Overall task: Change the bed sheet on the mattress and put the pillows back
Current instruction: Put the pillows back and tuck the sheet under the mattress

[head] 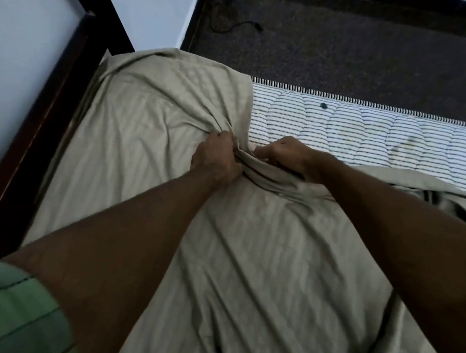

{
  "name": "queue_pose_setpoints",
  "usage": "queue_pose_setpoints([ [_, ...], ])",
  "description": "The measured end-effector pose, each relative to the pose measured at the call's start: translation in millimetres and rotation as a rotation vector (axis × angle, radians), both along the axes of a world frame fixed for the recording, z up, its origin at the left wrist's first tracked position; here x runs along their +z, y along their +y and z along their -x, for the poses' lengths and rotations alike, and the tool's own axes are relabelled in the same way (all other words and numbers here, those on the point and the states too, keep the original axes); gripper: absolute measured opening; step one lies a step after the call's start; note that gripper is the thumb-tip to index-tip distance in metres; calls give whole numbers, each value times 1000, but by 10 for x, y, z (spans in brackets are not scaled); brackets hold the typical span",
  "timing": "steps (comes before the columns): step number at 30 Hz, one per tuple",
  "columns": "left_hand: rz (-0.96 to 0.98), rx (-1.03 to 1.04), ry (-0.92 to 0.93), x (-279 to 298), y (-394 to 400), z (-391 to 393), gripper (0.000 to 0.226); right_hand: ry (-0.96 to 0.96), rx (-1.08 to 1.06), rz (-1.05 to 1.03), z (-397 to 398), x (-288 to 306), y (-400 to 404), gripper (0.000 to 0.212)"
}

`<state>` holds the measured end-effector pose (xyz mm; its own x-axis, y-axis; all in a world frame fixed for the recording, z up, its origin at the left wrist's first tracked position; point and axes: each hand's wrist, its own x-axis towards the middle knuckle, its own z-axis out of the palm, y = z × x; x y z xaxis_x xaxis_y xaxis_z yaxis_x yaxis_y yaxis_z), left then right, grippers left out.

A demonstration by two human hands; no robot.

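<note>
A beige bed sheet [144,124] with faint woven stripes lies wrinkled over the left and near part of the mattress. The bare mattress [377,135], white with thin dark stripes, shows at the upper right. My left hand [216,156] grips a bunched fold of the sheet near the middle of the bed. My right hand [284,153] pinches the same fold just to its right, at the sheet's edge where the mattress begins. No pillows are in view.
A dark wooden bed frame [35,128] runs along the left side against a pale wall [13,46]. Beyond the mattress lies dark carpet [359,45] with a black cable [238,26]. A dark patch of cloth [439,203] shows at the right under the sheet.
</note>
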<state>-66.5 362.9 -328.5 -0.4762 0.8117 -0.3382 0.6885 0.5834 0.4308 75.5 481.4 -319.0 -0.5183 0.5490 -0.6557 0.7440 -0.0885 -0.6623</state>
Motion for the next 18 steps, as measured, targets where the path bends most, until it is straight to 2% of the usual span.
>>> queue_pose_setpoints([
  [3, 37, 9, -24, 39, 18, 8, 46, 42, -55, 59, -33, -5, 33, 29],
  [4, 40, 14, -32, 48, 26, 7, 47, 48, -65, 69, -44, -9, 37, 34],
  [6, 27, 26, -63, 70, 38, -10, 51, 71, -85, 98, -72, -26, 16, 61],
  [7, 20, 21, -81, 85, 37, -22, 56, 98, -102, 121, -78, -41, -4, 67],
  [10, 46, -54, -72, 106, 8, -40, 74, 150, -111, 63, -91, -90, -56, 39],
  [14, 49, -92, -62, 82, -33, -17, 71, 136, -122, -120, -100, -200, -35, 16],
  [16, 43, -90, -73, 80, -46, -11, 77, 51, -64, -225, -81, -217, 47, 17],
  [18, 37, -97, -88, 84, -56, -5, 94, -58, -8, -360, -17, -141, 195, 18],
])
